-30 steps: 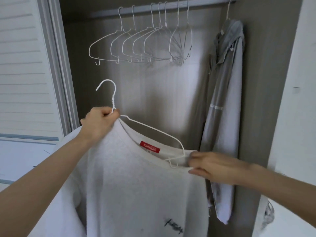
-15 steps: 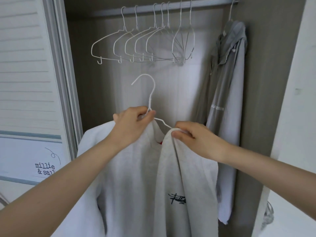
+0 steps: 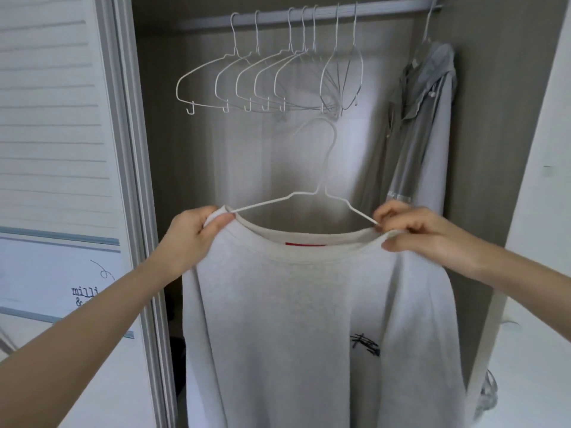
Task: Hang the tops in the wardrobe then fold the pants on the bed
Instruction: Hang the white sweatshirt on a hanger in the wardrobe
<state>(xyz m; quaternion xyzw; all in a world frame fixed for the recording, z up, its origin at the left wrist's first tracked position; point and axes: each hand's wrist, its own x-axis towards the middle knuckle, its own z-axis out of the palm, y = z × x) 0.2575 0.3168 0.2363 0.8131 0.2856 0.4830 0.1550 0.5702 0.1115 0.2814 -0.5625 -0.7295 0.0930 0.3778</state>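
Sweatshirt (image 3: 296, 304) (light grey, red neck label) sits on a white wire hanger (image 3: 321, 193), held up before the open wardrobe below the rail (image 3: 309, 14). Left hand (image 3: 191, 239) and right hand (image 3: 423, 236) each pinch a shoulder. 7 empty hangers (image 3: 262, 78) hang above.

A light grey sweatshirt (image 3: 293, 304) hangs front-on before the open wardrobe (image 3: 185, 149), its collar stretched wide over a white wire hanger (image 3: 321, 193) — a red label shows inside the neck, a small black scribble print low on the chest. The hanger's hook stands upright, below the rail (image 3: 309, 13). Further right, at the rail's end, a grey shirt (image 3: 426, 125) already hangs.
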